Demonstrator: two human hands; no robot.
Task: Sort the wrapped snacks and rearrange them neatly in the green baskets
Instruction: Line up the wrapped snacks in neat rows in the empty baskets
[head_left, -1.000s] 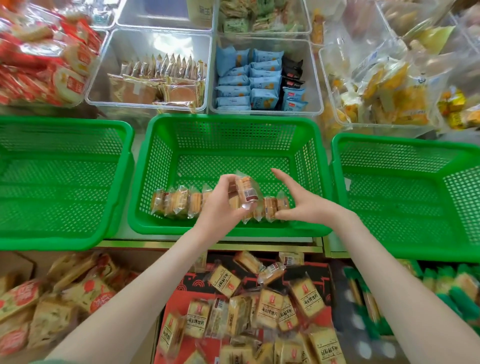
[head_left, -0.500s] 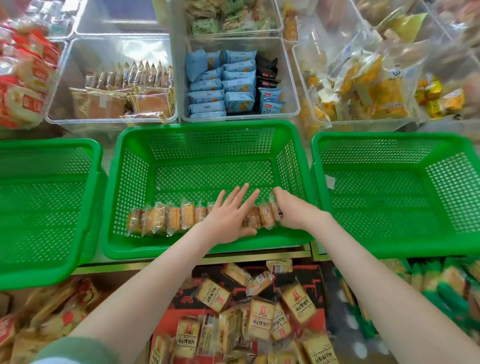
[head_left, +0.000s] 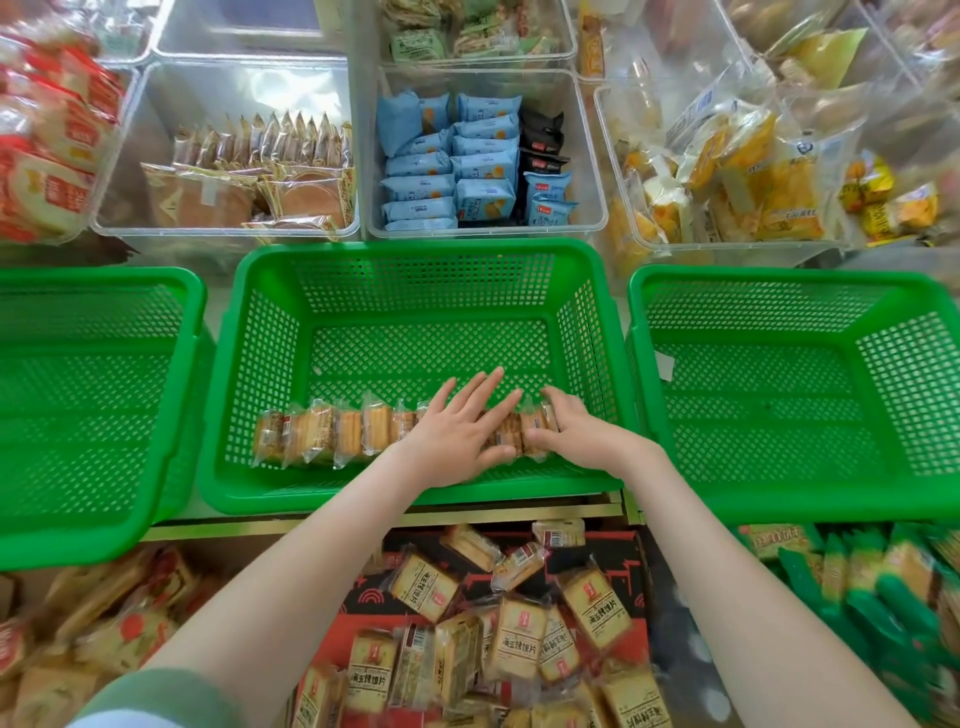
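Observation:
A row of clear-wrapped golden toast snacks (head_left: 332, 434) stands on edge along the near side of the middle green basket (head_left: 415, 260). My left hand (head_left: 457, 431) lies flat with straight fingers on top of the row's right part. My right hand (head_left: 571, 431) rests at the row's right end, its fingers curled against the last packets (head_left: 530, 428). A loose pile of the same wrapped toast (head_left: 498, 634) lies in a red box below the baskets. The left green basket (head_left: 104, 499) and the right green basket (head_left: 779, 283) hold no snacks.
Clear bins stand behind the baskets: brown round cakes (head_left: 249, 176), blue and black packets (head_left: 467, 161), yellow bags (head_left: 737, 171). Red-wrapped snacks (head_left: 47, 140) sit far left. Green-wrapped snacks (head_left: 872, 587) lie at the lower right, orange-labelled ones (head_left: 104, 623) at the lower left.
A second ago my left hand held one packet above the row. That packet now stands in the row, and my left hand lies flat on it while my right hand closed in at the end.

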